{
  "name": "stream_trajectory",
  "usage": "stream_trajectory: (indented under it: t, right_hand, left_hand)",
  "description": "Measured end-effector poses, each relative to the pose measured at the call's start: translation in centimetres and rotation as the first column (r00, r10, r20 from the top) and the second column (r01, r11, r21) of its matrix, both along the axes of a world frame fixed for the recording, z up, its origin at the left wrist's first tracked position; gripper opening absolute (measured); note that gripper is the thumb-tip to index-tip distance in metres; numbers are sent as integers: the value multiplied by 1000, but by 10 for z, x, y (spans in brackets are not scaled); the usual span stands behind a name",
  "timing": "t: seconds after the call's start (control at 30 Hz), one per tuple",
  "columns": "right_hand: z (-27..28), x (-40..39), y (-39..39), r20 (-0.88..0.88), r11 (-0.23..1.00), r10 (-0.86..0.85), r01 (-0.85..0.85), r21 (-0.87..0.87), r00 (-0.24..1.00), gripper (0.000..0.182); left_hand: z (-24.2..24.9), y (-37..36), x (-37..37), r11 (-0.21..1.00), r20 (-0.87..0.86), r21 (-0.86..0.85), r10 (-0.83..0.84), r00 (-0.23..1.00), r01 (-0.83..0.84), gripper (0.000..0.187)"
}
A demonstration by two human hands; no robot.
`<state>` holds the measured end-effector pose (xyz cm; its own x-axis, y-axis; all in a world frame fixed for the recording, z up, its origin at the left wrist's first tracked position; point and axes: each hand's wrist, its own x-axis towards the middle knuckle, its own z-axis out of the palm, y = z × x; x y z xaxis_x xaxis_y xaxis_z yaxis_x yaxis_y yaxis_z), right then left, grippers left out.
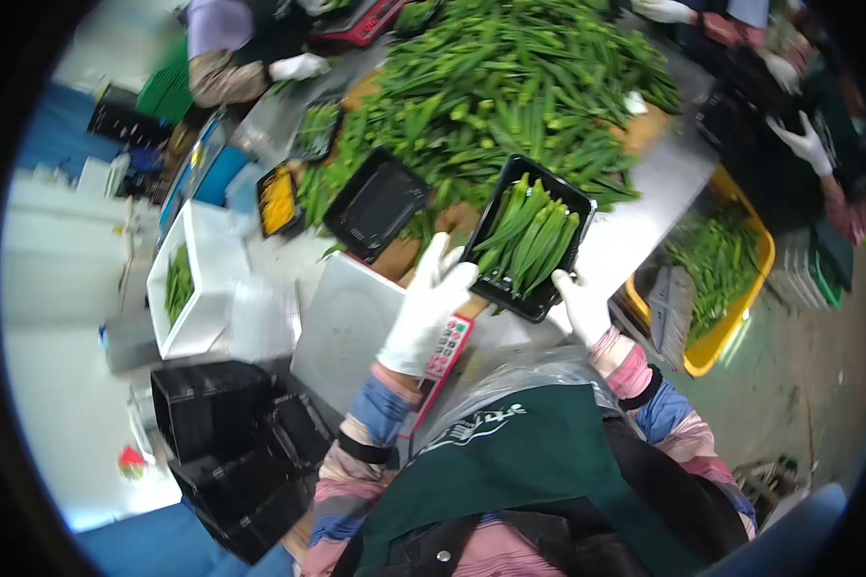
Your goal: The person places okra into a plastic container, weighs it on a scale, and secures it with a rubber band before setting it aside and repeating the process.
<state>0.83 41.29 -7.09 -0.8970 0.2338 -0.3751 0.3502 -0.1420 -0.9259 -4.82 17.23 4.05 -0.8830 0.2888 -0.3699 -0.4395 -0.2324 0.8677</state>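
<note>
A black tray (531, 306) with several green okra pods (532, 240) lying lengthwise in it is in front of me. My right hand (582, 305), in a white glove, holds the tray at its near right edge. My left hand (427, 306), also gloved, has its fingers apart beside the tray's left edge, above the scale; whether its fingertips touch the tray is unclear. Under my left wrist is the scale's red and white panel (445, 358), next to its grey plate (342, 322). An empty black tray (375, 205) lies up and left, by the large okra pile (500, 87).
A white foam box (202, 279) with okra and stacked black trays (216, 413) are on the left. A yellow crate (762, 252) holding okra stands at the right. Gloved hands of other people (298, 67) (803, 144) show at the upper left and right.
</note>
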Motion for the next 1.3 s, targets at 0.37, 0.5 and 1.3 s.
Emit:
stream_trajectory:
  t: [0.37, 0.5, 1.3]
  right_hand:
    - [53, -68, -114, -183, 891, 445, -454, -6, 876, 57]
    - [47, -70, -154, -33, 628, 777, -778, -10, 628, 43]
    - [99, -105, -234, -185, 306, 949, -888, 343, 256, 32]
  left_hand:
    - [10, -179, 65, 920, 13, -222, 335, 942, -324, 41]
    - [-21, -234, 79, 742, -174, -591, 265, 948, -316, 48]
    - [8, -212, 147, 330, -557, -437, 631, 540, -837, 25]
